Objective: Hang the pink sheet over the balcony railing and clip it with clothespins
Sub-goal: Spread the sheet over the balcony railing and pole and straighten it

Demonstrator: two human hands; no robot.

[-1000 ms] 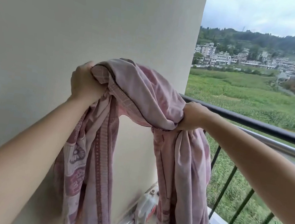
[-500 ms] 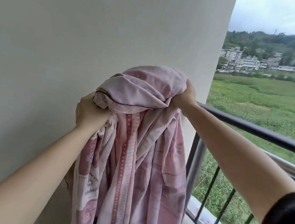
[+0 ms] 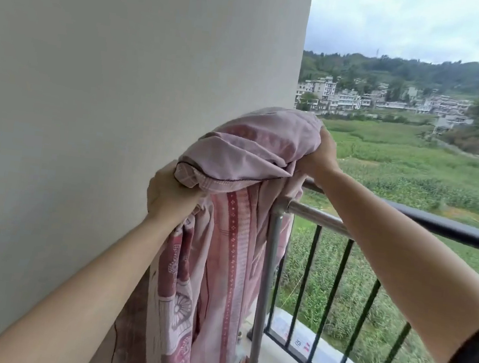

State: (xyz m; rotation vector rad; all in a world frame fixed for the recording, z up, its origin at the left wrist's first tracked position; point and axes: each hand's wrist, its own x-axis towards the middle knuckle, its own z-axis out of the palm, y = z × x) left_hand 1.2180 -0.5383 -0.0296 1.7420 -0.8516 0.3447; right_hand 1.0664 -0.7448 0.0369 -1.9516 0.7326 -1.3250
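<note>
Pink cotton is bunched in both hands: the left hand point(image 3: 170, 195) grips the piped edge of the pink sheet point(image 3: 234, 241) low beside the wall point(image 3: 109, 75), while the right hand point(image 3: 319, 158) clutches the bundle's far end higher, above the railing point(image 3: 452, 230). The hands are apart, and most of the cloth hangs inside the balcony against the silver post point(image 3: 267, 275). No clothespins show. Thrown over while bunched, the sheet could be dragged by its own weight off the smooth rail toward the field point(image 3: 398, 176), or snag on the post.

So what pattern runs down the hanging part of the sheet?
The pink sheet shows dark-pink stripes dotted pale, plus flower motifs; head view.
</note>
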